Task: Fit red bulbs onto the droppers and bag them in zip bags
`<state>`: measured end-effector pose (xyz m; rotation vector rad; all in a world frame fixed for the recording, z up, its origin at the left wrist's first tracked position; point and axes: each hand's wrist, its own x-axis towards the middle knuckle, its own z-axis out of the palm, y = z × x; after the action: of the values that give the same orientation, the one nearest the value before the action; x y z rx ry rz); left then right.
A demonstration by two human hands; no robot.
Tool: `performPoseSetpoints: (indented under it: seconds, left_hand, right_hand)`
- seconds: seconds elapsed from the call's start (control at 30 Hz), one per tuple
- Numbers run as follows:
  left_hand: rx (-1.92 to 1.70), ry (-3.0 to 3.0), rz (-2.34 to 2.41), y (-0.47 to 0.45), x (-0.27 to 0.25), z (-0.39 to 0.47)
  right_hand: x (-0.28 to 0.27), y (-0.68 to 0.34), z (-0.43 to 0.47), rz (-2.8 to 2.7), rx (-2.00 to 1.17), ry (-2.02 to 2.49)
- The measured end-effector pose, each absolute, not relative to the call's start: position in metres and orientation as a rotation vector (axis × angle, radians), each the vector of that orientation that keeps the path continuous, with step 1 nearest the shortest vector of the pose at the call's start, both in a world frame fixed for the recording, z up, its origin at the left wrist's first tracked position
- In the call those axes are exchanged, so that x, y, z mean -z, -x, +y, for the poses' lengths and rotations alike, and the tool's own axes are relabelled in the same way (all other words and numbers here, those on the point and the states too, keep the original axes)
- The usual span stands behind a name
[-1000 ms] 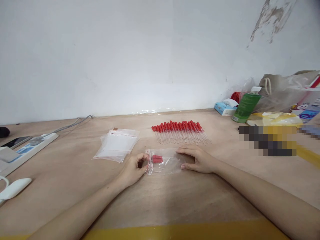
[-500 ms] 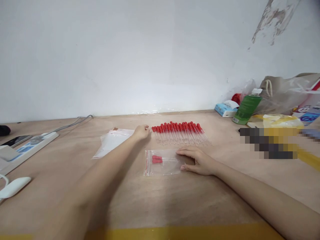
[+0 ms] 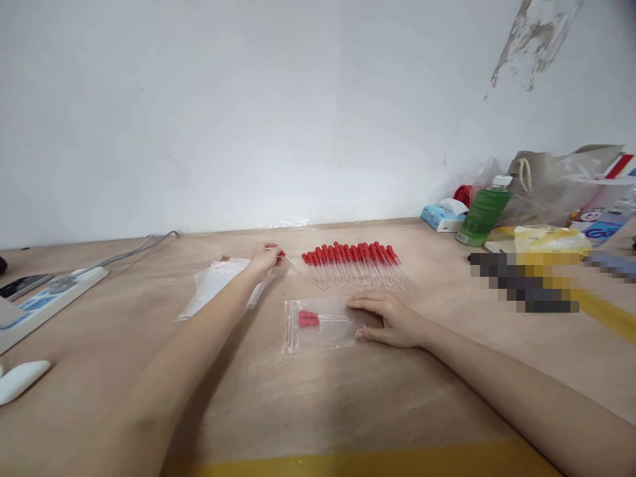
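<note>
My left hand [image 3: 266,258] pinches a dropper [image 3: 281,253] by its red rubber bulb; the thin clear tube slants down to the right. Just right of it lies a row of several red-bulbed droppers [image 3: 350,255] side by side, tubes toward me. In front of the row is a clear zip bag [image 3: 328,341] with two droppers [image 3: 309,318] inside, bulbs toward its red-striped zip end at left. My right hand [image 3: 390,320] lies over the bag's right end, fingers stretched and thumb apart. Under my left forearm, partly hidden, are more flat clear bags [image 3: 209,291].
A white power strip [image 3: 54,305], a phone [image 3: 24,286] and a white plastic object [image 3: 22,381] lie at left. At right stand a green bottle [image 3: 484,212], a tissue pack [image 3: 442,217] and plastic bags [image 3: 546,192]. A wall [image 3: 223,119] closes off the back.
My left hand has taken a dropper from the left end of the row and drawn it leftward. My right hand stays on the bag. The view has shifted slightly.
</note>
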<state>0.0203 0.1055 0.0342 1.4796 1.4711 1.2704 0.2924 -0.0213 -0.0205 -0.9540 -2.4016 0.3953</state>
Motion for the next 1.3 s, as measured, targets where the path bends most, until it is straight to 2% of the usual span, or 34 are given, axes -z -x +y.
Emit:
performPoseSetpoints:
  seconds: [0.2, 0.33, 0.7, 0.87, 1.1, 1.3]
  left_hand:
    - [-1.561, -1.334, 1.294, 0.03, -0.027, 0.033]
    - [-1.589, -1.316, 1.258, 0.041, -0.009, -0.007]
    - [-1.577, -1.31, 1.241, 0.03, 0.005, -0.016]
    - [-1.336, -1.359, 1.226, 0.025, 0.004, -0.029]
    - [-0.927, -1.804, 1.259, 0.038, -0.01, -0.043]
    - [-0.92, -1.826, 1.261, 0.029, 0.0, -0.04]
  right_hand:
    - [0.022, -0.293, -0.02, -2.409, -0.375, 0.936]
    - [0.021, -0.293, -0.021, -2.406, -0.37, 0.958]
    - [0.02, -0.292, -0.021, -2.404, -0.386, 0.954]
    - [0.02, -0.292, -0.021, -2.406, -0.374, 0.956]
    - [0.021, -0.292, -0.021, -2.4, -0.376, 0.958]
    - [0.019, -0.286, -0.022, -2.392, -0.339, 0.984]
